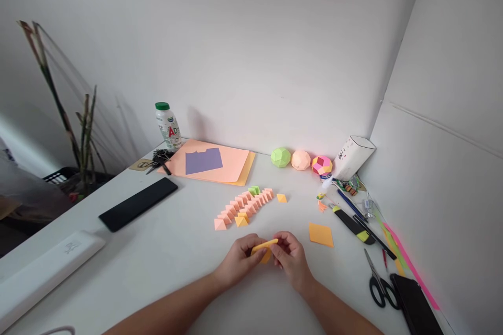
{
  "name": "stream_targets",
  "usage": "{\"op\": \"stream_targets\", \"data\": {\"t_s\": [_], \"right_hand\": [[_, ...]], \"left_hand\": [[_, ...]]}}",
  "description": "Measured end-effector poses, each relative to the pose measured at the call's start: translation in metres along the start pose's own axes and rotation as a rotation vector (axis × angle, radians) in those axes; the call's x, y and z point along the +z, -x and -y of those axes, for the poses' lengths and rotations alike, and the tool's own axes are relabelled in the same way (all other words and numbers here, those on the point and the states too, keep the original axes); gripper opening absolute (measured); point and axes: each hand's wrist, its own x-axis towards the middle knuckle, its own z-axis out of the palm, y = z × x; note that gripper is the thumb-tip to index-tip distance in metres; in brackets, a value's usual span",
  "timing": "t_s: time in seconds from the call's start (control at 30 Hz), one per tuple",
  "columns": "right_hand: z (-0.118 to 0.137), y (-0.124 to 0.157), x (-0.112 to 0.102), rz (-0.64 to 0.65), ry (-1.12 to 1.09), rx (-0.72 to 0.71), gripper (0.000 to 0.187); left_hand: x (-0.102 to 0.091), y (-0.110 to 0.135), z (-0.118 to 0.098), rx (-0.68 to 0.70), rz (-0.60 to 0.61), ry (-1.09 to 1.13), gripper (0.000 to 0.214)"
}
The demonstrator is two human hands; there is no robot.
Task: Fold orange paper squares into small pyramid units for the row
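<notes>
Soft light reaches you from the left; the bottle (pixel 168 126) shadows the wall (pixel 275 52), left edge blurry!

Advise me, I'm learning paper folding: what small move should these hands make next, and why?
Probably press the upper fold flatter: the left hand and right hand both pinch the orange paper, which seems folded along its top, and the leftmost pink piece beyond shows crisp folds.
</notes>
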Motion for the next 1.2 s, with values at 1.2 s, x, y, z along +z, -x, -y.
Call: {"op": "stream_targets", "data": {"t_s": [1.2], "right_hand": [[0.012,0.0,0.0,0.014,-0.019,0.012,0.03]], "left_hand": [[-0.001,0.0,0.001,-0.053,-0.008,0.029,0.03]]}}
